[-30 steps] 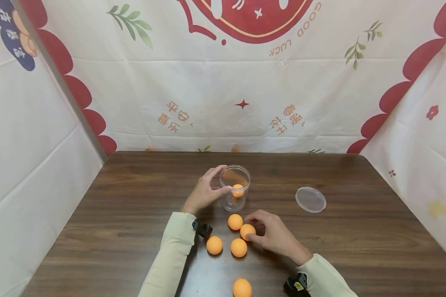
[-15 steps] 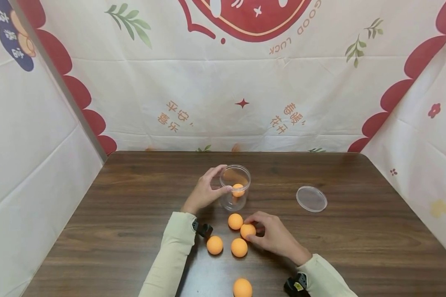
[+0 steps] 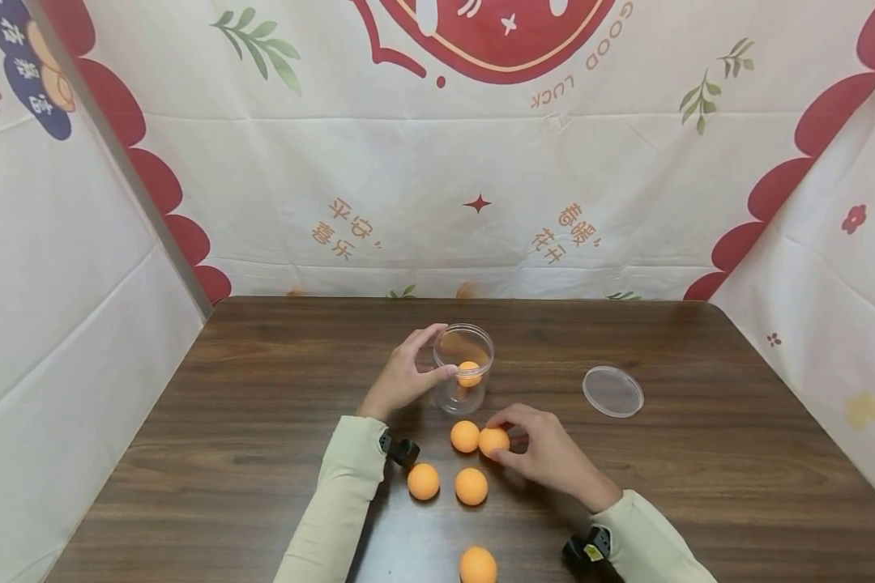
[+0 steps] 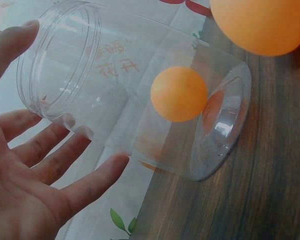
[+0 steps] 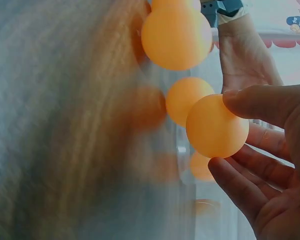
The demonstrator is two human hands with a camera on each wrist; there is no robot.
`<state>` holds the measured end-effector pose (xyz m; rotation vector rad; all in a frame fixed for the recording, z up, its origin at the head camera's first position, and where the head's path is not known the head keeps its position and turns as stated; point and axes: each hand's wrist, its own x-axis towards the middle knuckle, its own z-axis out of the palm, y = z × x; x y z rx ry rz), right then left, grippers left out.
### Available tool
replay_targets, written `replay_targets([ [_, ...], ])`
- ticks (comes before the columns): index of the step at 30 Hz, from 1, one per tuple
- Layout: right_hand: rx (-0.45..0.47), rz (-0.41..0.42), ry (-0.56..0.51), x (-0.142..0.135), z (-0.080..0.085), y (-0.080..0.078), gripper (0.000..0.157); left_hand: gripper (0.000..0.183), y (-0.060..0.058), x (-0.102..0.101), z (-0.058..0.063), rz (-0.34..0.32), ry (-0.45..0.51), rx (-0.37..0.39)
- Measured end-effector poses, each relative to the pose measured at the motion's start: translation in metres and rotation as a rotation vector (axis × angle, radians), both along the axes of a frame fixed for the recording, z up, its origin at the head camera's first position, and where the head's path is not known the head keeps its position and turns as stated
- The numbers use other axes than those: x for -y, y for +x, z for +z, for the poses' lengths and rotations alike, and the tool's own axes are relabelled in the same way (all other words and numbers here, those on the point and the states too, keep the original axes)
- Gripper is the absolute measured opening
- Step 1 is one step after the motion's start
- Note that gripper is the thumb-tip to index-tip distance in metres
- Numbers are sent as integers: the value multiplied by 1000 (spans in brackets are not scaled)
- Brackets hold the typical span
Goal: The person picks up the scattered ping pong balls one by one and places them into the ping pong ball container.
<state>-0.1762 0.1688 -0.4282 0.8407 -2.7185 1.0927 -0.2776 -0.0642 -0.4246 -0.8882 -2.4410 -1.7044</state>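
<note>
My left hand [image 3: 403,379] grips the rim of a clear plastic jar [image 3: 450,397], thumb on the near side and fingers behind it. The jar stands upright and lidless, with one orange ping-pong ball [image 4: 179,94] inside near its bottom. Between thumb and fingertips, my right hand [image 3: 550,453] pinches another ping-pong ball [image 5: 217,126], just in front of the jar and to its right. Close to the left of that one lies a loose ping-pong ball [image 3: 465,436]. Nearer the person are a second loose ball [image 3: 471,487] and a third [image 3: 424,482].
A round clear lid [image 3: 613,392] lies flat on the dark wooden table [image 3: 277,380], right of the jar. One more orange ball [image 3: 477,565] sits at the near side. Printed white cloth [image 3: 408,162] hangs behind the table and along both sides.
My right hand has closed its fingertips on the ping-pong ball and shifted it slightly away from the person and to the right. The left hand and jar keep their place.
</note>
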Motion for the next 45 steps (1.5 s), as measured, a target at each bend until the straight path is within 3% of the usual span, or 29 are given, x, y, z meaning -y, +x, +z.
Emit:
replay_targets([
  [21, -130, 6, 18, -5, 55, -30, 31, 65, 1, -2, 3, -9, -2, 25],
  [45, -185, 15, -4, 4, 81, -49, 32, 64, -1, 0, -1, -4, 6, 23],
])
